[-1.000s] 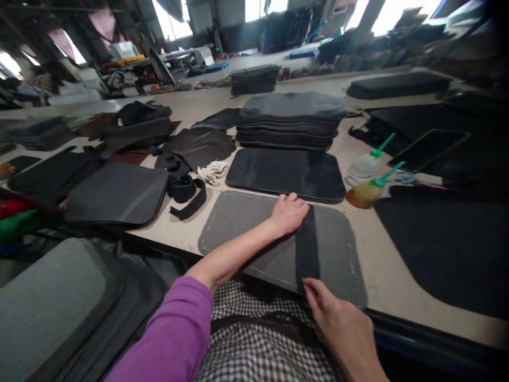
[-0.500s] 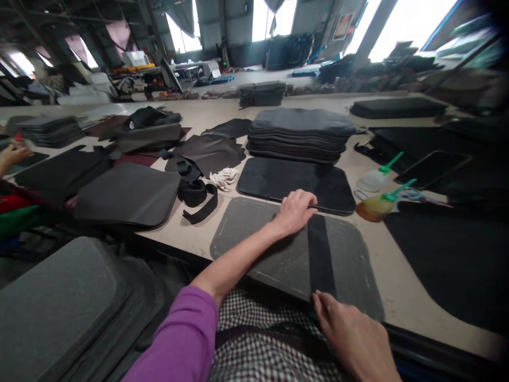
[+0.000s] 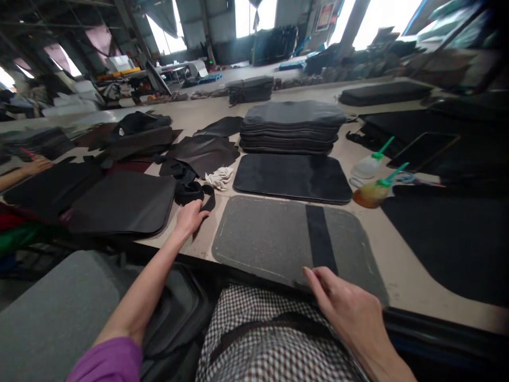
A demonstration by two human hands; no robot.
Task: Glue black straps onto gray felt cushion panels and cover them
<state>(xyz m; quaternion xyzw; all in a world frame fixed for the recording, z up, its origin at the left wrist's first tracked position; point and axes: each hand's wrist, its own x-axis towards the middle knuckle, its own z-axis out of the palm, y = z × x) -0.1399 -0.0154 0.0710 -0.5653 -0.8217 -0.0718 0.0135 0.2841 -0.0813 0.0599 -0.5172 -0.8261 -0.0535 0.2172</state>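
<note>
Left hand (image 3: pixel 189 218): fingers at loose black strap (image 3: pixel 209 199); grip cannot be told.
Right hand (image 3: pixel 352 305): fingers curled, near black strip's (image 3: pixel 320 233) near end; closure unclear.

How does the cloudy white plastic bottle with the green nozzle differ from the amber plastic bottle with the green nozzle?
The cloudy white bottle looks pale and colourless, while the amber bottle is yellow-brown. The amber bottle lies closer to you; the cloudy white bottle is behind it. Both have green nozzles slanting up to the right.
</note>
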